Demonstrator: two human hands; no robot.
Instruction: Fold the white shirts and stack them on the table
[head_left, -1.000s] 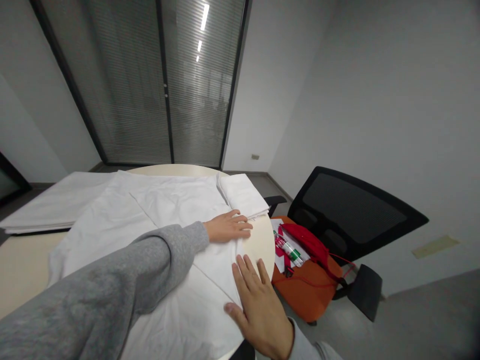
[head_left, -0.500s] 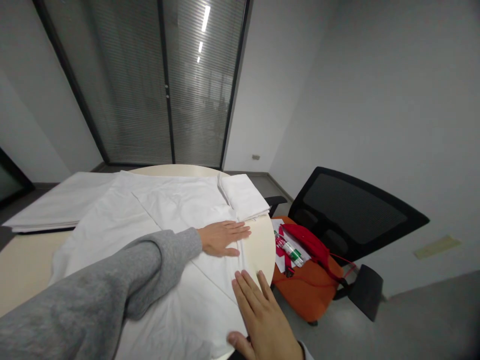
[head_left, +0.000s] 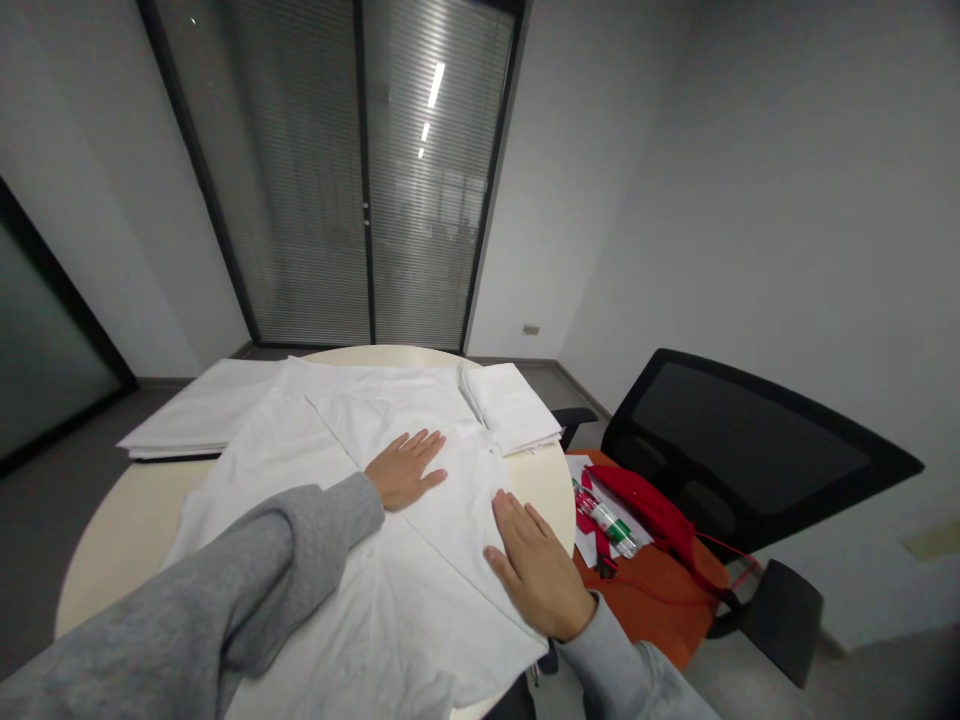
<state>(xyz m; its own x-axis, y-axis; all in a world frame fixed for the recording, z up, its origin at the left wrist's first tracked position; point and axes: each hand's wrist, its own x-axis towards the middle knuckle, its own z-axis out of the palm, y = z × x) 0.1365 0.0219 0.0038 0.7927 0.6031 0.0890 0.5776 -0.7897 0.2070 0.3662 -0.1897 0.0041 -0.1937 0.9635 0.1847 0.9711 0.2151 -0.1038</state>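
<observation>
A white cloth garment [head_left: 420,600] lies spread over the round table, with creases and a long seam running across it. My left hand [head_left: 405,470] rests flat on the middle of the fabric, fingers spread. Near the right edge of the cloth, my right hand [head_left: 536,570] is stretched out palm down, thumb apart from the fingers. Neither hand grips anything. Beyond my hands, a folded white cloth [head_left: 514,405] sits at the table's far right. A flat stack of white cloth [head_left: 202,405] lies at the far left, partly beside the spread garment.
The pale round table [head_left: 101,560] shows its rim at the left. To the right stands an orange-seated chair [head_left: 645,610] with a black mesh back, holding a red bag [head_left: 645,505] and a plastic bottle [head_left: 611,525]. A glass partition with blinds [head_left: 307,200] is behind.
My left hand has slid left, toward the middle of the cloth. My right hand has moved up and forward onto the fabric's right side. The view has shifted slightly left.
</observation>
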